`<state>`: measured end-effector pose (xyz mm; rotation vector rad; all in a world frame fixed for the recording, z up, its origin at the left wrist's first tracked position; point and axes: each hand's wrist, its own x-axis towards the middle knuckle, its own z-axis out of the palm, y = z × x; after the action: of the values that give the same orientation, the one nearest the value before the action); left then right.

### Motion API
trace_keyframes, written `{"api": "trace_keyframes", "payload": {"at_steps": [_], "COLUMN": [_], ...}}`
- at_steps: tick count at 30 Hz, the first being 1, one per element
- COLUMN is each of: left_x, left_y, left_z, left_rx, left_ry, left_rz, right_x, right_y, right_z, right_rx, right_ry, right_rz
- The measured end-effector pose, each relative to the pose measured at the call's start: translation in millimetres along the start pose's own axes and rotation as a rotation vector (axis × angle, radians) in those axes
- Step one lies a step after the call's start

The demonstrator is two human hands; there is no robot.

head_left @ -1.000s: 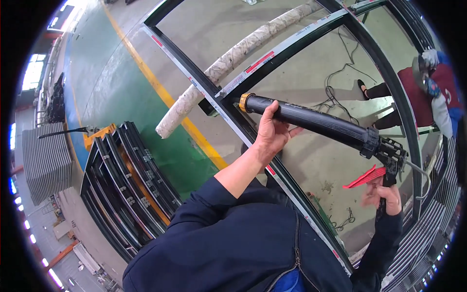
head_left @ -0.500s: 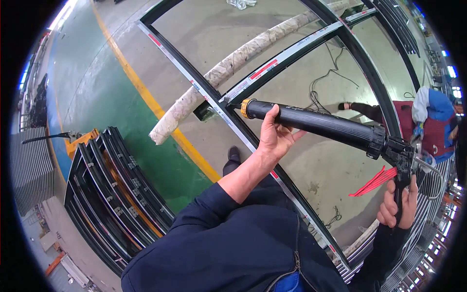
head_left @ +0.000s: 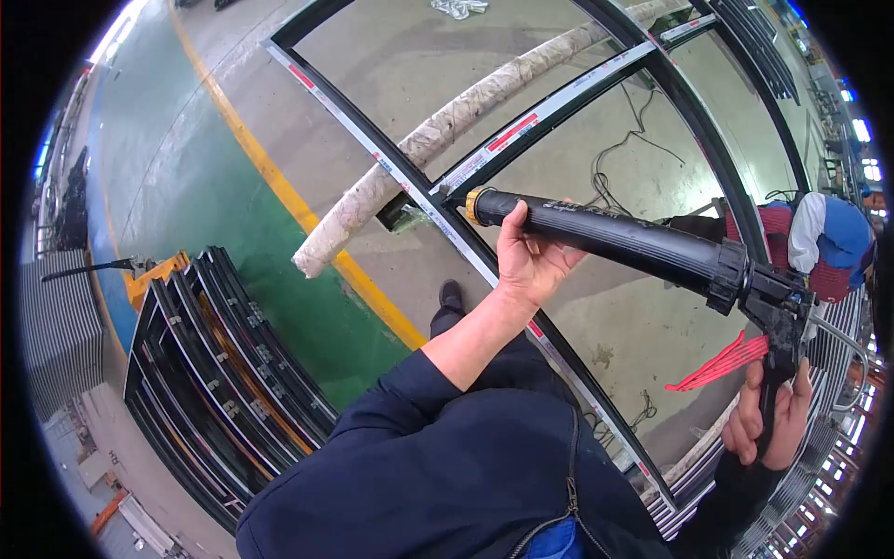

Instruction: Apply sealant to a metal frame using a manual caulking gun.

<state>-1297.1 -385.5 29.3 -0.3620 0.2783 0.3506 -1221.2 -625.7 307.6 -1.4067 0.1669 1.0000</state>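
Observation:
A long black caulking gun (head_left: pixel 615 244) with a yellow front ring lies slantwise across both my hands. Its barrel rests on the palm and fingers of my left hand (head_left: pixel 531 261), the thumb over the top near the front end. My right hand (head_left: pixel 771 415) is closed round its handle and trigger, with a red strap (head_left: pixel 717 361) hanging beside it. The gun's front end is at a corner joint of a dark metal frame (head_left: pixel 424 203), where a crossbar meets the long near bar. Whether the nozzle touches the joint I cannot tell.
A wrapped roller bar (head_left: pixel 349 214) runs beneath the frame. Stacked dark frames (head_left: pixel 233 373) stand at the left, near a yellow floor line (head_left: pixel 270 172). A black cable (head_left: pixel 605 172) lies on the floor. Another person in blue and dark red (head_left: pixel 819 242) bends at the right.
The caulking gun's rear end and my right hand have moved slightly down and right. The other person at the right has shifted. My left hand keeps its hold.

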Motion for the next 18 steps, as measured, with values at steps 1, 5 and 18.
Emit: {"api": "trace_keyframes", "payload": {"at_steps": [1,5,18], "left_x": [-0.8,-1.5,47.2], "left_y": [0.1,-3.9,-63.7], "left_z": [1.8,3.4,8.4], "left_rx": [0.008,0.017,0.538], "left_ry": [-0.026,-0.017,0.078], "left_rz": [0.007,-0.005,-0.389], "right_x": [-2.5,-11.3,-28.8], "right_y": [-1.0,-8.5,81.9], "right_z": [4.3,13.2,-112.9], "right_rx": [-0.029,-0.001,-0.422], "right_ry": [-0.001,0.070,0.113], "right_rz": [-0.017,-0.028,0.015]}}
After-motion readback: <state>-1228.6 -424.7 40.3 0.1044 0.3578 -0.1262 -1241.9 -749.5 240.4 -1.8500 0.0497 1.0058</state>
